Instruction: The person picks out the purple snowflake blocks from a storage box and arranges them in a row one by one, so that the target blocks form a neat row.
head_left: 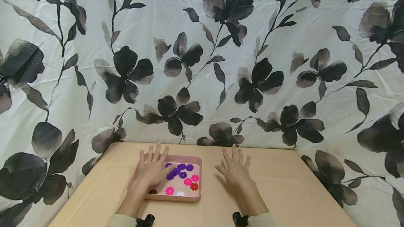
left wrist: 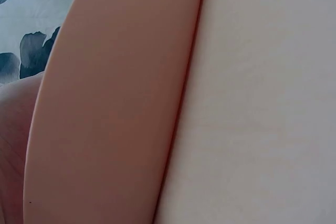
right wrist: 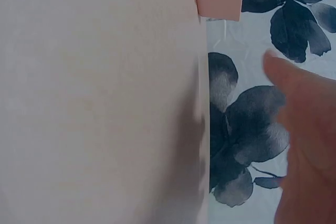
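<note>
A shallow pink tray (head_left: 198,171) holds small flower-shaped pieces. Several purple flowers (head_left: 176,171) cluster near its middle, with pink flowers (head_left: 169,190) and a red flower (head_left: 194,186) nearer the front and right. A white flower (head_left: 180,193) and a dark brown flower (head_left: 153,191) lie along the front wall. Over the tray's left part is my left hand (head_left: 150,171), fingers spread, covering some of the inside; whether it touches the tray I cannot tell. To the tray's right, my right hand (head_left: 236,172) is held over the table with spread fingers and nothing in it.
The tray stands on a light tan table (head_left: 284,185). Behind and beside the table hangs a white cloth (head_left: 221,93) with dark flower prints. Each wrist wears a black strap, such as the right strap (head_left: 240,219).
</note>
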Demonstrator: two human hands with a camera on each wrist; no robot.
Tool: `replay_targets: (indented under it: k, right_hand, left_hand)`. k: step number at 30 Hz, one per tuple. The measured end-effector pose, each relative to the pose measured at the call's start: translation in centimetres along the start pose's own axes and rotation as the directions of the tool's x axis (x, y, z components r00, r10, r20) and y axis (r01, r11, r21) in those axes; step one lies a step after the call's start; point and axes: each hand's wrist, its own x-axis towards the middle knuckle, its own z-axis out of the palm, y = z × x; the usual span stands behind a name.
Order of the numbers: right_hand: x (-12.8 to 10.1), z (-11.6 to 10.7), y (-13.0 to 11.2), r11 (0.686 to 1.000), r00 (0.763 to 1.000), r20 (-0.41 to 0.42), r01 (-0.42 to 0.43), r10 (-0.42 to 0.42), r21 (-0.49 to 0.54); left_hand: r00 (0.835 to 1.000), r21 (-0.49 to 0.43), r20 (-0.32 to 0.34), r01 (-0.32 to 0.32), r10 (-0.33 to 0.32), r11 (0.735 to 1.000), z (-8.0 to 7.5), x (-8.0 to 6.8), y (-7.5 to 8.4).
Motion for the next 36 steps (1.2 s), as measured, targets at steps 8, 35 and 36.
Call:
replay_targets:
  k: [8,35,36]
  right_hand:
    - [-0.2,-0.2,-0.4,0.999,1.0,0.028,-0.008,0.009,-0.036]
    - [-0.2,-0.8,-7.5,0.674,0.982,0.012,0.122,-0.19,0.728]
    - [-0.2,-0.6,-8.1,0.671,0.98,0.01,0.128,-0.198,0.73]
  left_hand:
    - [1.0,0.003,-0.012,-0.002,0.002,1.0,-0.3,-0.4,0.2]
    - [0.989,-0.778,0.123,0.149,-0.085,0.61,-2.6,-2.8,-12.3]
    - [0.987,-0.789,0.132,0.163,-0.095,0.593,-2.2,-2.8,-12.5]
